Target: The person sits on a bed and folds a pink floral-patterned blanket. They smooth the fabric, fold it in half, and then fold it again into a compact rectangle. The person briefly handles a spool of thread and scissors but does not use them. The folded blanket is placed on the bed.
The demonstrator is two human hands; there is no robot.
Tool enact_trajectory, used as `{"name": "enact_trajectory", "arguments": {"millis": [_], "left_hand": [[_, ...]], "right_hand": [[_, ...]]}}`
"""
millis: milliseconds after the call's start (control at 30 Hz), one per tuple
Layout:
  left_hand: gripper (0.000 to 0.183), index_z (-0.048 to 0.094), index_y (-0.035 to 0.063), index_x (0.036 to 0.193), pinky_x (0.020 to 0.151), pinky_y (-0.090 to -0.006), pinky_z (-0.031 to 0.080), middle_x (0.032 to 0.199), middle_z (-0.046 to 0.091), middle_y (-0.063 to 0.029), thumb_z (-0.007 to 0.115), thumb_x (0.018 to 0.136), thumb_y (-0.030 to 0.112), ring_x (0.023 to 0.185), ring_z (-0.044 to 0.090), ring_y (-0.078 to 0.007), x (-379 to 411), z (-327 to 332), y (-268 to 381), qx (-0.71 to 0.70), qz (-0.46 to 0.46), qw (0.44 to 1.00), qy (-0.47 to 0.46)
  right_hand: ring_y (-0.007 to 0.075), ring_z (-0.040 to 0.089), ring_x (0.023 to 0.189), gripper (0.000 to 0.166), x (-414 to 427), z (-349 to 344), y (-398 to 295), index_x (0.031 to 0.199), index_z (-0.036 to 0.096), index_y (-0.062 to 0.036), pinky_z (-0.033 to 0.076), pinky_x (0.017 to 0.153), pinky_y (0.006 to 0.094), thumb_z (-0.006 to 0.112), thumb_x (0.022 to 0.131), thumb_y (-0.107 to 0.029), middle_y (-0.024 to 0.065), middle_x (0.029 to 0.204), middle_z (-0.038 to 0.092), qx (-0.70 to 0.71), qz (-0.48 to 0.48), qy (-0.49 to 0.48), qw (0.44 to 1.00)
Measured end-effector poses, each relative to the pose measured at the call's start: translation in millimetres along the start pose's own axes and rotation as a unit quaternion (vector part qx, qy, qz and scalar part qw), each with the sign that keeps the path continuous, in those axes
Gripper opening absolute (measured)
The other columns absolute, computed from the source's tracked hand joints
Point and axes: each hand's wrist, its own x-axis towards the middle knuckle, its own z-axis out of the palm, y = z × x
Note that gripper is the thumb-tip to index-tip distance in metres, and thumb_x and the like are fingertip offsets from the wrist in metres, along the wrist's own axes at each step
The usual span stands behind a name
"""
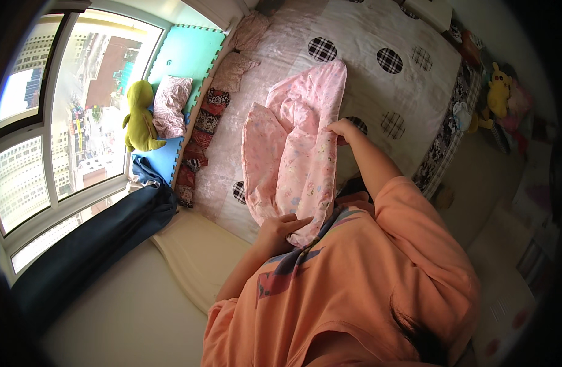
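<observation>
A pink floral cloth, partly folded and rumpled (304,160), lies lengthwise before me over the bed. My left hand (281,229) grips its near end close to my shirt; some of those fingers are hidden under or behind the cloth. Along the cloth's right edge, about halfway up, my right hand (341,130) pinches the border between thumb and fingers. Beneath the cloth spreads a pale bedspread (359,27) with plaid circles.
On the left, a window sill with foam mats (189,50) holds a green plush toy (141,114) and a small patterned pillow (172,105). A dark curtain (97,247) hangs nearby. The curved headboard (203,257) stands at lower left. A yellow plush toy (499,91) is at far right.
</observation>
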Motion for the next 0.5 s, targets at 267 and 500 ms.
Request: {"name": "enact_trajectory", "arguments": {"millis": [267, 500], "left_hand": [[0.055, 0.064, 0.0179, 0.116, 0.062, -0.0393, 0.051, 0.087, 0.065, -0.0094, 0.07, 0.063, 0.009, 0.073, 0.064, -0.0314, -14, -22, -20, 0.098, -0.035, 0.988, 0.111], [0.035, 0.068, 0.0039, 0.097, 0.053, -0.0382, 0.045, 0.072, 0.058, -0.0124, 0.059, 0.063, 0.002, 0.059, 0.057, -0.0345, 1, -113, -1, 0.155, 0.092, 0.945, 0.273]], "right_hand": [[0.019, 0.063, 0.061, 0.019, -18, -31, 44, 0.094, 0.059, 0.0001, 0.055, 0.048, 0.0296, 0.05, 0.077, 0.003, 0.0112, 0.077, 0.063, 0.315, 0.015, 0.153, 0.937], [0.0163, 0.061, 0.059, 0.005, -178, -137, -112, 0.082, 0.054, -0.0036, 0.05, 0.054, 0.0279, 0.054, 0.079, 0.0, 0.0058, 0.078, 0.063, 0.089, -0.574, 0.228, 0.781]]}}
